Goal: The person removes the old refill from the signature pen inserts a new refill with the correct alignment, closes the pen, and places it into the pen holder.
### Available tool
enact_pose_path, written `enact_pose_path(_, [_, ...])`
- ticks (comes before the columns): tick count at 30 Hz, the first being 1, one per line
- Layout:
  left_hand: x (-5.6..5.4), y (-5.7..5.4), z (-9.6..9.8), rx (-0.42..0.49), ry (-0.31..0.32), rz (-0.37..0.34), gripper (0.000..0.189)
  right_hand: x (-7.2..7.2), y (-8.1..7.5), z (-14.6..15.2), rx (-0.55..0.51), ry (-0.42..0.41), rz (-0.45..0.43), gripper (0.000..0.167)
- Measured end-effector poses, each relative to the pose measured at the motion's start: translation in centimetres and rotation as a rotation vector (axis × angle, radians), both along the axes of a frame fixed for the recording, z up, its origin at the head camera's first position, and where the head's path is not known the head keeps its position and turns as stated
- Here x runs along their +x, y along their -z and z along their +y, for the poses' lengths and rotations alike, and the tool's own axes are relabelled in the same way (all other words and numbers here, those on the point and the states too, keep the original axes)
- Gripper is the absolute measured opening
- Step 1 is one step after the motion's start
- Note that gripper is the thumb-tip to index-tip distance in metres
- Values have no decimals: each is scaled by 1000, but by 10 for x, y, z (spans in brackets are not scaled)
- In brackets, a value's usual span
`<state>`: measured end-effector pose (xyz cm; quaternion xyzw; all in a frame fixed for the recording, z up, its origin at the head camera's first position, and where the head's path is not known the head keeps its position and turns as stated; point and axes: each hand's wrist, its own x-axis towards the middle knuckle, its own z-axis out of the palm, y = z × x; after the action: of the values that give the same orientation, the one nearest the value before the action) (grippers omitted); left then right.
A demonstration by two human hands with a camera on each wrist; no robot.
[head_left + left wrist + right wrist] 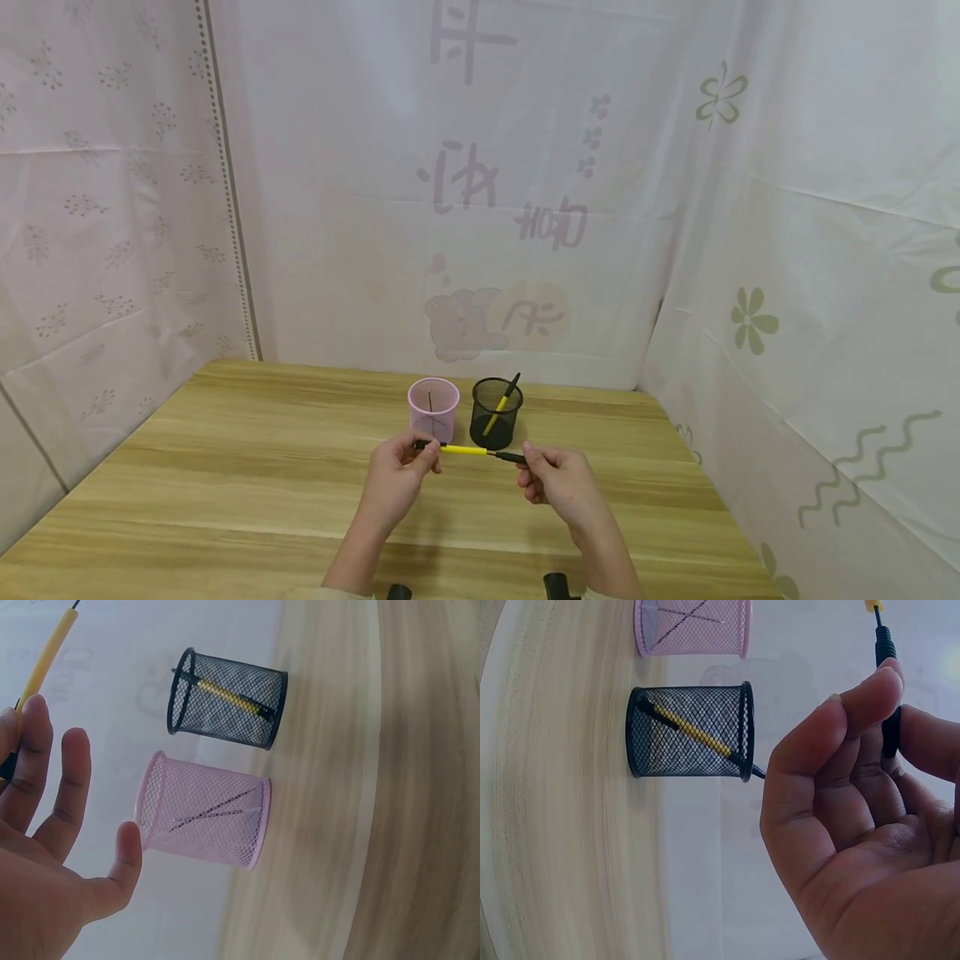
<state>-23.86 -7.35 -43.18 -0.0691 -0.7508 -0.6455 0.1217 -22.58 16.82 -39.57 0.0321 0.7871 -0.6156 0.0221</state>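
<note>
Yellow pen barrel (pixel 467 450) and black end piece (pixel 511 457) are spanning the frame's lower centre, fingers of the left hand (pixel 397 471) and right hand (pixel 562 479) respectively pinching them, with off-axis pulling possibly bending the thin rod (pixel 879 616) between.

- Head: from above the near side, facing forward and down; widest, farthest back, taking in tabletop (pixel 225 492).
- Left wrist: close by left hand (pixel 60 840), facing far side, tipped sideways.
- Right wrist: close by right hand (pixel 862 814), tipped oppositely.
- Wrists share pink mesh cup (pixel 202 776), black mesh cup (pixel 675 754).
</note>
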Motion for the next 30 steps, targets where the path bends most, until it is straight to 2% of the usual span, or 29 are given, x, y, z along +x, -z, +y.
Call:
enact_pose_path(15, [-1,-1,-12,17,-39,-17,11,1,-1,5,-14,7,9,34])
enact_pose_path(30, [0,-3,-26,37,-49,-32,12,0,0,8,-6,40,7,36])
